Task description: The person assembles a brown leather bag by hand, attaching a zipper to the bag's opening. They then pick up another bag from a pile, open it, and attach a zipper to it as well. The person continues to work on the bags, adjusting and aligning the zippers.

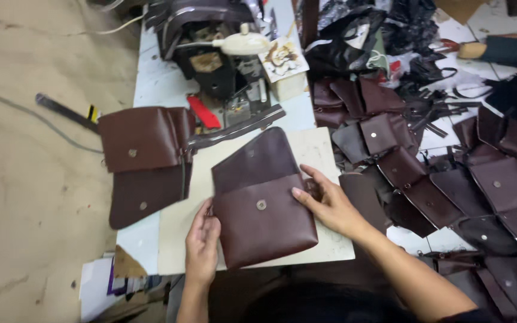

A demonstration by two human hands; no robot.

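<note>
Hands (201, 239) (329, 203) flank brown pouch (262, 212), flap pointing away.

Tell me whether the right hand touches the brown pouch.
Touching: the head view shows the right hand with fingers laid on the brown pouch at its right edge.

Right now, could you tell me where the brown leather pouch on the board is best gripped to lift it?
Probably by its two side edges. The brown leather pouch lies flat on the board, flap open away from the person, so the flap would flop. The left hand and right hand already flank it.
</note>
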